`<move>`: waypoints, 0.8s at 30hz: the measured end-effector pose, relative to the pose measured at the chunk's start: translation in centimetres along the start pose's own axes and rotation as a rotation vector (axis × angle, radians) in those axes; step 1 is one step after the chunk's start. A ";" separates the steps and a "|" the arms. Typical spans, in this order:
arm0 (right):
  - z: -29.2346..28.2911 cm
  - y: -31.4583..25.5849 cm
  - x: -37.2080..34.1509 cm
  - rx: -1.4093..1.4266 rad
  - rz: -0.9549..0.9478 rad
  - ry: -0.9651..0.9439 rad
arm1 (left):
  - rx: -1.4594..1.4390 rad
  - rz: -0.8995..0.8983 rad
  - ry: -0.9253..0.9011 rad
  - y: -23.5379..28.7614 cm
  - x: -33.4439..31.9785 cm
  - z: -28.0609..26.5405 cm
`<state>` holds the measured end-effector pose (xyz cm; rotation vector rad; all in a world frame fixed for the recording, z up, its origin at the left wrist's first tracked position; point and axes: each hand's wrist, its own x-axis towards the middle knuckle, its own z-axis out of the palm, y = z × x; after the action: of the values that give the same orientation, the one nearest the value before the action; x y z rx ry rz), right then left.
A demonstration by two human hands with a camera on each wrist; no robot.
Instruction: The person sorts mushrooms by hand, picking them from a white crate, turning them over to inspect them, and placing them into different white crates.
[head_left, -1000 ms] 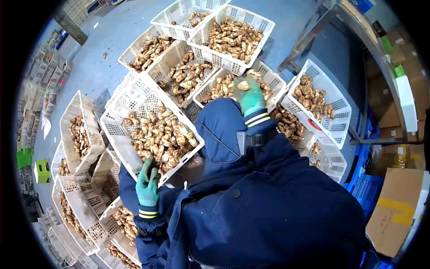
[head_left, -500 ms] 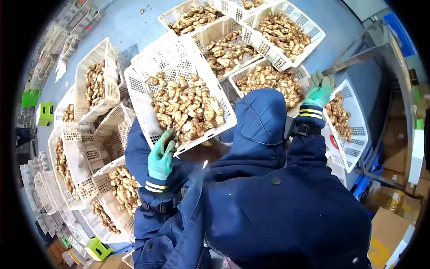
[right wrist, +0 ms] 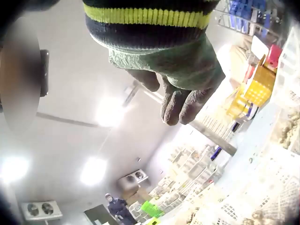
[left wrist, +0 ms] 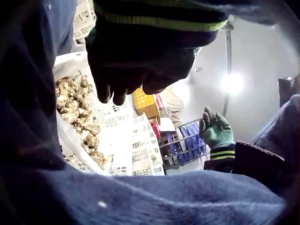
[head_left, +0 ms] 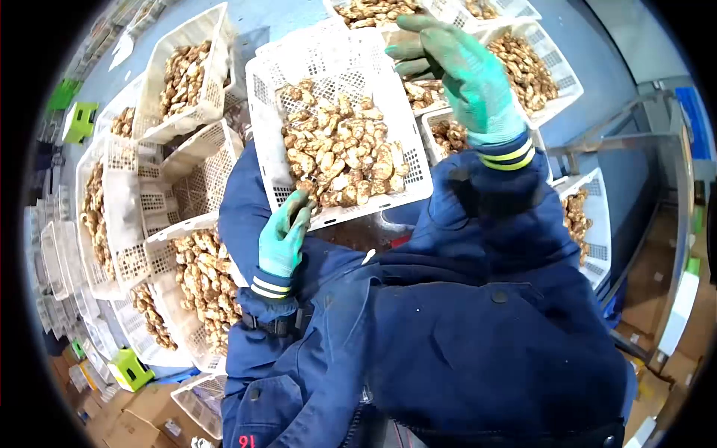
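Note:
A white mesh crate [head_left: 263, 127] of knobbly brown-and-cream roots [head_left: 340, 149] lies in front of the body in the head view. At its near left corner is my gloved left hand [head_left: 284, 237], fingers loosely bent by the rim; whether it grips the rim is unclear. My right hand [head_left: 474, 82], in a green glove, is raised above the crate's far right side, fingers spread and nothing in them. The right wrist view shows the same hand [right wrist: 173, 75] in the air with its fingers hanging down.
More root-filled crates [head_left: 560, 112] surround the middle one, at the left, far side and right. A metal frame [head_left: 676, 224] stands at the right. Cardboard boxes [head_left: 146, 414] lie at the lower left. A person in dark clothes [right wrist: 120, 208] stands far off in the right wrist view.
My right hand first held a root over a crate at the right, then was empty there, and has now swung left and up. My left hand stays at the crate's corner. The view has shifted.

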<state>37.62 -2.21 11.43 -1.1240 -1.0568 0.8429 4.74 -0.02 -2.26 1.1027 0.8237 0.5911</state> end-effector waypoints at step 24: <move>1.7 10.0 -1.9 -1.552 0.294 -0.929 | 0.133 -0.066 -0.241 -2.6 6.4 3.1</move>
<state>35.27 -1.05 1.46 -2.2673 -2.5697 0.6849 10.97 2.30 -5.79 1.2360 0.6939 0.3431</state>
